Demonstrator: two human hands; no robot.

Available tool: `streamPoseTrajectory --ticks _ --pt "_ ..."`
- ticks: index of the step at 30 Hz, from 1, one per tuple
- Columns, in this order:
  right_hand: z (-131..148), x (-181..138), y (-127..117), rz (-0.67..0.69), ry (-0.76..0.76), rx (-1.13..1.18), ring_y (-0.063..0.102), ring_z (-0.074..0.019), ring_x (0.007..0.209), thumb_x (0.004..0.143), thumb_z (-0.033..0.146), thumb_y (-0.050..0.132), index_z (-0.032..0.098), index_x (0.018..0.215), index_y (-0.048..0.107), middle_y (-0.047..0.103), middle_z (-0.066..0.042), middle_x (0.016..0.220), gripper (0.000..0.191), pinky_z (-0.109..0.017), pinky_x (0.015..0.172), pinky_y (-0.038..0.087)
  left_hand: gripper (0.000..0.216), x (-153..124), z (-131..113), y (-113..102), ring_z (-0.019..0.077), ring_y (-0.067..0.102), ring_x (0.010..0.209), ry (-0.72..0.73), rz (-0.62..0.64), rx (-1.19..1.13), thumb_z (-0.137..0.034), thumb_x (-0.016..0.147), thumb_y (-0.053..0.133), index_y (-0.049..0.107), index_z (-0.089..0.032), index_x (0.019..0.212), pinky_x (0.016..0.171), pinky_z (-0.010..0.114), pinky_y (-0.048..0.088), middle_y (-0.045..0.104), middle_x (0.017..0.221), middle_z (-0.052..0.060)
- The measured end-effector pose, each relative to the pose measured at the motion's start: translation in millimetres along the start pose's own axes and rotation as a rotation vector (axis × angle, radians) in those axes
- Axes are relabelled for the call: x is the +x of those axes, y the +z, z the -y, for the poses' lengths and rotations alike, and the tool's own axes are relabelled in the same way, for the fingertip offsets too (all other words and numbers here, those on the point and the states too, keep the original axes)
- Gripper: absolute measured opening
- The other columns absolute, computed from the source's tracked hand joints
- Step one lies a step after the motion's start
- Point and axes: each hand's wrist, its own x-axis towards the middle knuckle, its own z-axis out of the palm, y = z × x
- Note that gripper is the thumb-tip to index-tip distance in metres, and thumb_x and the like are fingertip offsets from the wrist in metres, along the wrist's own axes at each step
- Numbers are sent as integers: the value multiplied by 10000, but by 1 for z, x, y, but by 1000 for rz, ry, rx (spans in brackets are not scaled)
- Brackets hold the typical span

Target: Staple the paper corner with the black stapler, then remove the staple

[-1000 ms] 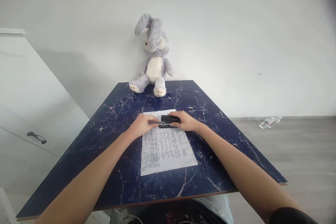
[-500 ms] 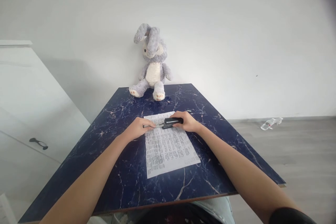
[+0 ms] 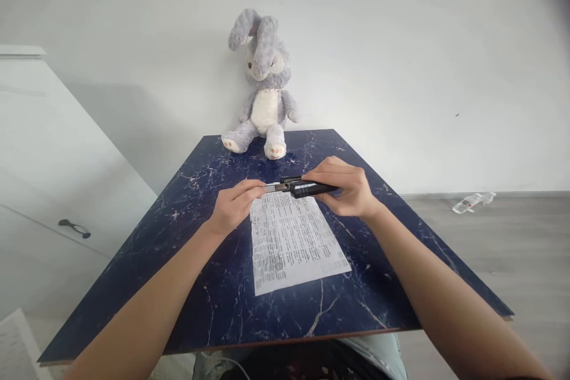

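My right hand (image 3: 342, 184) is wrapped round the body of a black stapler (image 3: 307, 189), lifted above the far end of a printed sheet of paper (image 3: 298, 243). From the stapler's left end a thin metal rail (image 3: 275, 187) sticks out. My left hand (image 3: 238, 205) pinches the outer end of that rail, and its fingers hide the tip. The sheet lies flat on the dark blue marbled table (image 3: 214, 297); its far edge is partly covered by the stapler and my hands.
A grey plush rabbit (image 3: 267, 110) sits at the table's back edge against the white wall. To the left stands a white cabinet (image 3: 57, 160) with a dark handle (image 3: 75, 228). Clear plastic packaging (image 3: 473, 202) lies on the floor at the right.
Both hands have raised the stapler off the paper and brought it nearer. The right hand has turned the stapler over in its grip. The view has tilted down slightly.
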Motion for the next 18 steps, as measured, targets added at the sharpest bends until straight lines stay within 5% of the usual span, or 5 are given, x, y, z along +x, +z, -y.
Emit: streamPoseTrajectory --ticks 9,18 --pt "17 6 -12 -49 -94 -32 741 -218 908 862 106 662 309 1273 693 776 -21 1050 460 -432 782 604 286 3 -12 1 80 720 795 128 -138 97 -82 976 572 581 -292 1171 680 187 593 709 1146 5" --pt "23 8 -12 -67 -78 57 731 -218 822 884 185 703 305 1251 713 772 -21 1006 387 -419 718 620 231 9 -26 0 56 689 700 130 -188 70 -85 1019 502 520 -268 1160 595 148 540 720 983 -15"
